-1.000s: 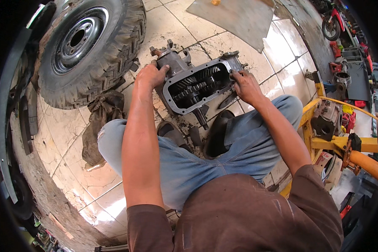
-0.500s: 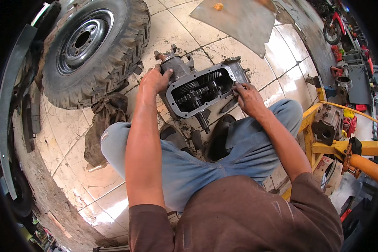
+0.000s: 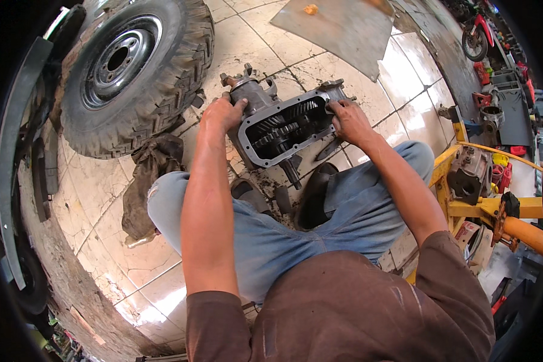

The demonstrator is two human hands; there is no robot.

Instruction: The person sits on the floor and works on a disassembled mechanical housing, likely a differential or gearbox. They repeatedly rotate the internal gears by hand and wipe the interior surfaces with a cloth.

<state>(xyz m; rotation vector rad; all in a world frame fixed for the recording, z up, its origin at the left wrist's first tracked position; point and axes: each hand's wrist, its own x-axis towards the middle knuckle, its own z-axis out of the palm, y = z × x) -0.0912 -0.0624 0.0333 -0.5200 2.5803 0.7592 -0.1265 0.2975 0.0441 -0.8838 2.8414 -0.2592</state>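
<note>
An open metal gearbox (image 3: 283, 127) lies on the tiled floor in front of my knees, its gears showing through the rectangular opening. My left hand (image 3: 222, 113) grips the housing's left end, near the flange. My right hand (image 3: 347, 120) holds the right rim of the housing, fingers curled over its edge. A short shaft sticks out of the gearbox's near side toward my feet.
A large knobby tyre on a dark rim (image 3: 133, 66) lies at the left. A dirty rag (image 3: 148, 175) lies beside my left knee. A grey metal sheet (image 3: 344, 30) lies beyond the gearbox. A yellow stand with engine parts (image 3: 482, 181) is at the right.
Both hands have stayed on the gearbox, which has shifted and turned slightly on the floor; my right hand has moved from its lower edge up onto the right rim.
</note>
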